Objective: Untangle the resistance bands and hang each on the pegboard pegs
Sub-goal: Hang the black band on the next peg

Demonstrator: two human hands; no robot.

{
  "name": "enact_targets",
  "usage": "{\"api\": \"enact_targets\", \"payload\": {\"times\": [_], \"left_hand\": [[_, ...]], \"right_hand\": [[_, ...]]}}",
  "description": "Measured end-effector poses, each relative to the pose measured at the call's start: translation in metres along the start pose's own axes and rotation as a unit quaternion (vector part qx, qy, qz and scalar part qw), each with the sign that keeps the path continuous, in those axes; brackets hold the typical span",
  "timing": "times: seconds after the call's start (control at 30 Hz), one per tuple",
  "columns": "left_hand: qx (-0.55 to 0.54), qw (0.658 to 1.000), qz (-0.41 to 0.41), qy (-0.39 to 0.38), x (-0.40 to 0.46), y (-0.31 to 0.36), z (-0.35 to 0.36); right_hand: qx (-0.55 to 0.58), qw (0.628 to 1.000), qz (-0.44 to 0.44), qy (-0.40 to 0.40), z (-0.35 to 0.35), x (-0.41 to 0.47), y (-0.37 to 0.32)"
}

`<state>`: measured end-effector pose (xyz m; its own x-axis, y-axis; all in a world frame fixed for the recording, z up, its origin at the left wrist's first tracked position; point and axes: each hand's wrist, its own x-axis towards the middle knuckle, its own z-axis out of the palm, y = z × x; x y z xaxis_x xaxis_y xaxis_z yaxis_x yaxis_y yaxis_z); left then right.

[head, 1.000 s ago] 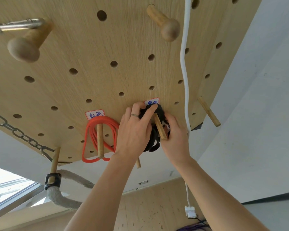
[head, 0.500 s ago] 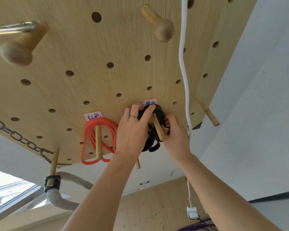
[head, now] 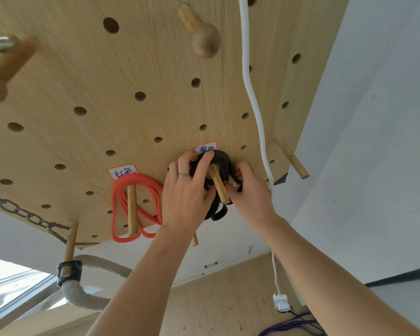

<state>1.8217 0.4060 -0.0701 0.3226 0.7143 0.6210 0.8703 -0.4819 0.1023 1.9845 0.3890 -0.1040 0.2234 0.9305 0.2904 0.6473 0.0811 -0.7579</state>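
Coiled black rubber resistance band [head: 222, 163] (looped around plain wooden peg [head: 219, 184]) is grasped between left hand [head: 186, 192] and right hand [head: 250, 190] fingers.

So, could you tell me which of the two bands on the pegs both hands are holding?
The black band, looped over the peg right of the red band, which hangs untouched.

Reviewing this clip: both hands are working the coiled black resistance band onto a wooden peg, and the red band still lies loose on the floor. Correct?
Not quite. The head view shows the red resistance band already hanging looped over its own wooden peg on the pegboard, not on the floor. The rest holds: the left hand and right hand work the coiled black resistance band on the neighbouring wooden peg.
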Motion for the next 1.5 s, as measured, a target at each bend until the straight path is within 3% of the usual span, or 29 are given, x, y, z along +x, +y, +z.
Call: {"api": "enact_targets", "payload": {"times": [0.3, 0.6, 0.83, 1.17, 1.5], "left_hand": [[0.011, 1.000, -0.011, -0.002, 0.000, 0.003, 0.005], [0.026, 1.000, -0.004, -0.002, 0.007, 0.008, -0.002], [0.026, 1.000, -0.008, 0.006, 0.010, 0.012, -0.005], [0.031, 0.999, -0.033, -0.005, 0.004, 0.015, 0.005], [0.014, 1.000, -0.021, -0.010, 0.003, 0.012, -0.006]], "right_hand": [[-0.025, 1.000, -0.006, -0.017, 0.010, -0.016, -0.010], [-0.127, 0.991, 0.006, -0.048, 0.009, -0.014, -0.018], [-0.113, 0.991, 0.047, -0.051, 0.013, -0.011, -0.017], [-0.203, 0.970, 0.101, -0.092, 0.019, -0.014, -0.011], [-0.061, 0.987, 0.148, -0.019, 0.038, -0.018, -0.009]]}}
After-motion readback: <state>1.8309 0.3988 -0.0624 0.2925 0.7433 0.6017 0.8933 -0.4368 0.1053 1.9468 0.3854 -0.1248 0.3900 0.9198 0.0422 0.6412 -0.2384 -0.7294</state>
